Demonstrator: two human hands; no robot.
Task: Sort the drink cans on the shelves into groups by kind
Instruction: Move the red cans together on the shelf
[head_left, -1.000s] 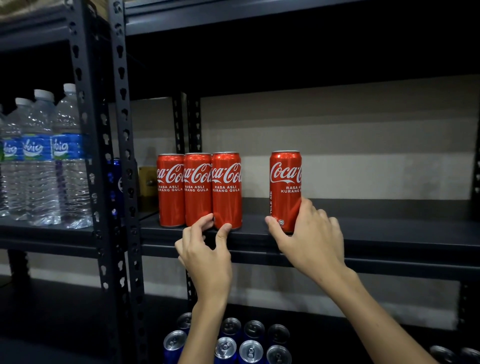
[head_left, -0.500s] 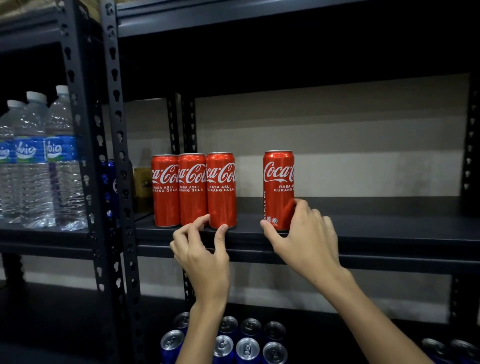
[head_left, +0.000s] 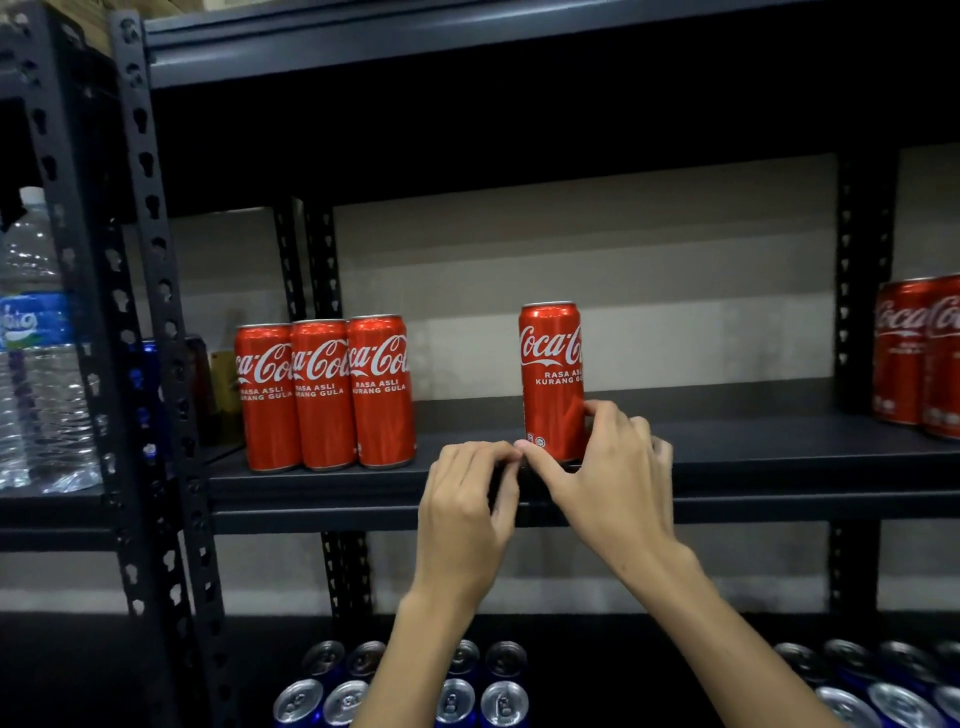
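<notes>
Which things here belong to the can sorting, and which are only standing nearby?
Job: lone Coca-Cola can gripped by right hand; left hand; row of three Coca-Cola cans; blue cans below.
Nearby: water bottles; shelf.

red cans (head_left: 919, 353) cut off right, blurred

Both forearms are bare from the bottom edge of the view up to the wrists, with no sleeve showing. The left hand (head_left: 465, 512) and the right hand (head_left: 610, 486) wear no gloves, rings, watch or bracelet.
</notes>
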